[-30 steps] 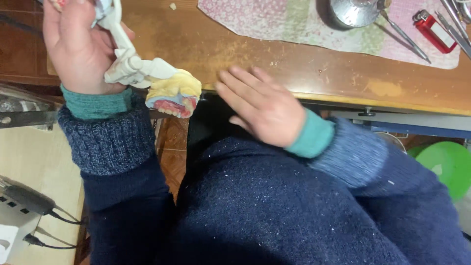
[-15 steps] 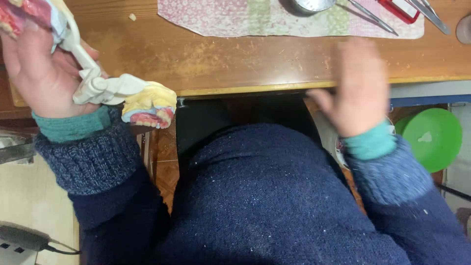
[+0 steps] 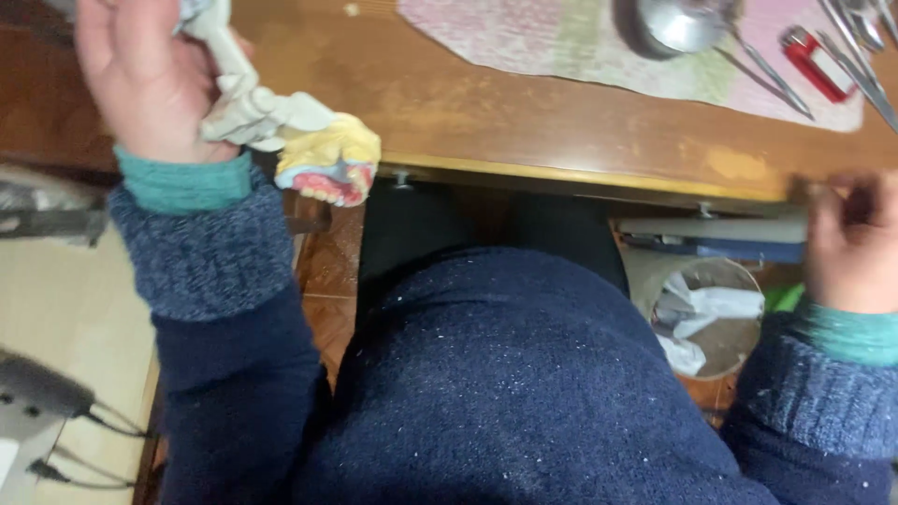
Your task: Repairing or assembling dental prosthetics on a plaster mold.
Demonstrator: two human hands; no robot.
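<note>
My left hand (image 3: 154,84) is raised at the upper left over the wooden desk (image 3: 449,103). It is shut on a white plaster articulator (image 3: 253,108). A yellow dental model with pink gums and teeth (image 3: 332,159) hangs from the articulator's end, past the desk's front edge. My right hand (image 3: 851,252) is at the far right, blurred. Its fingers curl over the end of a grey drawer front (image 3: 711,231) just under the desk top. Both arms wear dark blue knit sleeves with teal cuffs.
A pale patterned cloth (image 3: 561,37) lies on the desk with a metal bowl (image 3: 678,23), a red lighter (image 3: 818,61) and thin metal tools (image 3: 856,37) on it. Below the drawer is a round bin with white paper (image 3: 706,313). A grey device with cables (image 3: 37,388) lies on the floor at left.
My right hand has swung from my lap out to the right and taken hold of the drawer front. My left hand still holds the articulator up.
</note>
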